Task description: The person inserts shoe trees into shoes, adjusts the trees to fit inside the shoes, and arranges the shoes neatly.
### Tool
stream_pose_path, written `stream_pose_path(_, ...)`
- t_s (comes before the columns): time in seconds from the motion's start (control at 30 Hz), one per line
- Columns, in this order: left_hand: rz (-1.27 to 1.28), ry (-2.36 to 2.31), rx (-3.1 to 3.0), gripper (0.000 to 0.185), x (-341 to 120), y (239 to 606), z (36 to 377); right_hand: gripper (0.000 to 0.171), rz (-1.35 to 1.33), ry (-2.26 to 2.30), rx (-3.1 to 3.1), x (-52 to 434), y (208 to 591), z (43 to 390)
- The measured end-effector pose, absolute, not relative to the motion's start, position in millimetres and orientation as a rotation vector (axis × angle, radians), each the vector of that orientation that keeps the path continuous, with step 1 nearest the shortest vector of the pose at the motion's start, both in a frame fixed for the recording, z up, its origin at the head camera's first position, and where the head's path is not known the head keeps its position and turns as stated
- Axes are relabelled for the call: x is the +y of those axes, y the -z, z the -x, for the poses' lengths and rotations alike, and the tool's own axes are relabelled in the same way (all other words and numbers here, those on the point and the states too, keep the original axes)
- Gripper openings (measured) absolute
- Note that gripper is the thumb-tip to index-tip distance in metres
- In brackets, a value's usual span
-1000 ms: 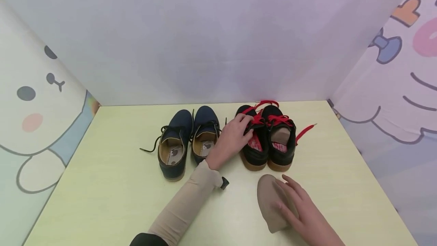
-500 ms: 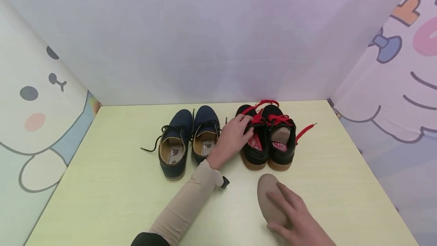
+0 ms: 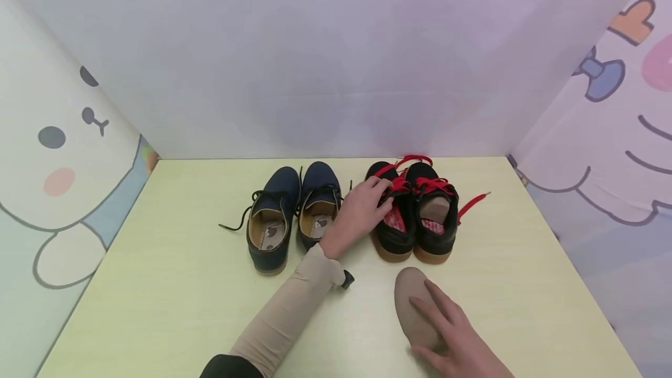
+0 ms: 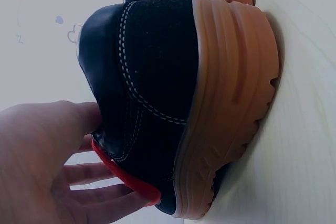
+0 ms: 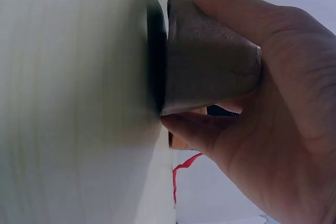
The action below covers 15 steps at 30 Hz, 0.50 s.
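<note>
On the pale green table [image 3: 157,284] the navy pair of shoes [image 3: 289,214] stands at the left, well apart from both hands' work. Next comes the left hand [image 3: 357,214], which reaches over to the left black shoe [image 3: 391,220] of the red-laced pair; its fingers curl over the inner collar near the tongue and hold it, so the opening of this shoe faces up and toward the person. The long axis of the shoe runs away from the person, heel nearest. Further right and closer to the body, the right hand [image 3: 451,337] grips a beige shoe filler [image 3: 415,302], thumb on one side and fingers wrapped on the other; its rounded end points at the heels of the black pair, just in front of them
</note>
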<state>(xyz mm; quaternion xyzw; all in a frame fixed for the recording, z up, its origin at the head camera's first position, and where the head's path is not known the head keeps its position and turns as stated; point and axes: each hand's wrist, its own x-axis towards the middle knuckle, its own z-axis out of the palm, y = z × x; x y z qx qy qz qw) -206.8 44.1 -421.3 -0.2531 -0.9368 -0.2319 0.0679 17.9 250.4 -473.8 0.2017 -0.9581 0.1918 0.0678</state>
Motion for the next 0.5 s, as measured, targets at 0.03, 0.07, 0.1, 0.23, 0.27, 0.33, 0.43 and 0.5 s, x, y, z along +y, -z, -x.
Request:
stream_pose_path(0.03,0.765,0.697,-2.824,0.036,43.9,421.7,206.8,0.084,-0.609,-0.576,-2.891,249.4,472.6,-17.7)
stream_pose_path(0.07,0.767,0.694,-2.826,0.036,43.7,421.9,206.8,0.084,-0.608,-0.574,-2.900,248.4,471.2,-17.3)
stream_pose_path(0.1,0.766,0.695,-2.827,0.036,43.6,422.1,206.7,0.084,-0.607,-0.575,-2.912,247.3,469.7,-16.8)
stream_pose_path(0.23,0.764,0.693,-2.823,0.036,42.7,421.9,207.0,0.081,-0.587,-0.589,-2.972,244.1,462.9,-14.6)
stream_pose_path(0.27,0.764,0.690,-2.823,0.036,42.7,421.8,207.1,0.080,-0.581,-0.593,-2.986,243.6,461.5,-14.0)
stream_pose_path(0.33,0.767,0.689,-2.820,0.036,42.5,421.5,207.4,0.079,-0.595,-0.589,-2.977,243.6,460.0,-13.3)
stream_pose_path(0.43,0.771,0.685,-2.820,0.036,43.0,422.1,207.9,0.080,-0.662,-0.575,-2.894,245.5,461.6,-12.3)
stream_pose_path(0.5,0.774,0.684,-2.818,0.035,43.4,422.5,207.8,0.080,-0.695,-0.567,-2.847,245.7,461.0,-11.9)
